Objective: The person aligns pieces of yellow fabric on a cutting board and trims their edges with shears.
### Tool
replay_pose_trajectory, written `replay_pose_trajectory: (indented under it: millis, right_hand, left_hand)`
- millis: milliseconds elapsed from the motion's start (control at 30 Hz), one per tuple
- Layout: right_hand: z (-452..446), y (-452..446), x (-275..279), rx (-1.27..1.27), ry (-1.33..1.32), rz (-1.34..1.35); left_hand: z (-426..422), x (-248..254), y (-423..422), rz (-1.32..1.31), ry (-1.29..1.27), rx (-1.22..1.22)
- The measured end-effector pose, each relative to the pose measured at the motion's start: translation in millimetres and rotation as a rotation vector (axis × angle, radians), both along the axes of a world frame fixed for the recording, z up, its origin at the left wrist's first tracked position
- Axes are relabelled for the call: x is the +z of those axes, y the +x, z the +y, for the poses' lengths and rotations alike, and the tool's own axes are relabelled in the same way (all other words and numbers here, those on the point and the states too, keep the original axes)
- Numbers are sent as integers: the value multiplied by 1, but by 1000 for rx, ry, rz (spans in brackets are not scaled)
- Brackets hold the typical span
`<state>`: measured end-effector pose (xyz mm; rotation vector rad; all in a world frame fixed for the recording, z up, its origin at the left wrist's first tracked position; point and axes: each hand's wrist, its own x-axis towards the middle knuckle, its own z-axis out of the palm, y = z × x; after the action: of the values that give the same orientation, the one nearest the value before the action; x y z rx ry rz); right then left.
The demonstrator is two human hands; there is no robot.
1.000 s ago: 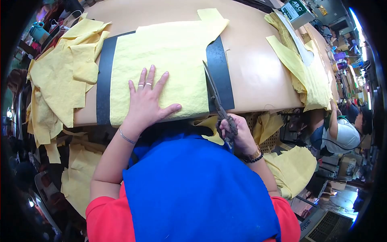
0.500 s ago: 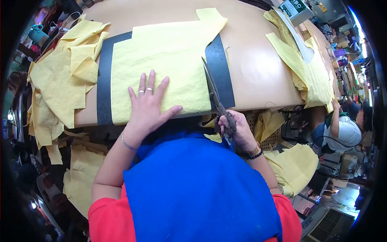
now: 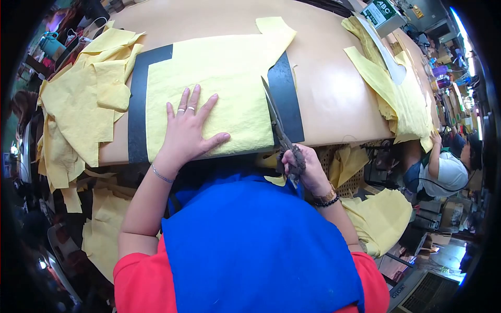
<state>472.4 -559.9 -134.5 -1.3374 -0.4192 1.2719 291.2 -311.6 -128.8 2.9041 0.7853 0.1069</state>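
Observation:
A yellow sheet of cloth (image 3: 219,73) lies over a flat black board (image 3: 138,104) on the table. My left hand (image 3: 189,130) rests on the cloth with its fingers spread, two of them wearing rings. Cloth-wrapped handles of a large pair of scissors (image 3: 282,125) are gripped in my right hand (image 3: 307,168) at the table's near edge. The blades point away from me along the right edge of the cloth, over the board's right part. I cannot tell how far apart the blades are.
Crumpled yellow cloth (image 3: 73,109) is heaped on the table's left side. More yellow cloth (image 3: 409,107) lies on the right under a white curved piece (image 3: 396,70), near an ABC box (image 3: 383,14). Another person (image 3: 443,167) is at the far right. Yellow cloth (image 3: 378,219) also hangs below the table.
The cloth's far edge and the board sit slightly nearer to me in the view. My left hand has shifted slightly to the left. The scissors stay almost in place.

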Motion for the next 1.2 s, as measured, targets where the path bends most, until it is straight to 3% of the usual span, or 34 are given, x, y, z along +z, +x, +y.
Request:
replay_pose_trajectory:
  millis: [500, 600, 633, 733, 933, 1000, 1100, 1200]
  right_hand:
    - [0, 1, 0, 19, -16, -49]
    - [-5, 1, 4, 66, -31, -37]
    - [-7, 1, 6, 85, -46, -30]
    - [-14, 4, 0, 149, -34, -32]
    - [-15, 14, 13, 261, -67, -28]
    - [-15, 13, 14, 259, -33, -14]
    - [-16, 12, 11, 247, -25, -66]
    - [-15, 13, 11, 260, -32, -77]
  left_hand:
    - [-23, 5, -9, 48, -7, 58]
    - [-36, 24, -15, 127, -73, 68]
    - [-42, 33, -19, 123, 12, 41]
    - [-32, 69, -13, 277, -126, 32]
    - [39, 63, 98, -77, -88, -120]
    - [58, 40, 151, -186, -5, -80]
    - [69, 20, 209, -126, 62, 35]
    - [75, 21, 227, -42, -98, 1]
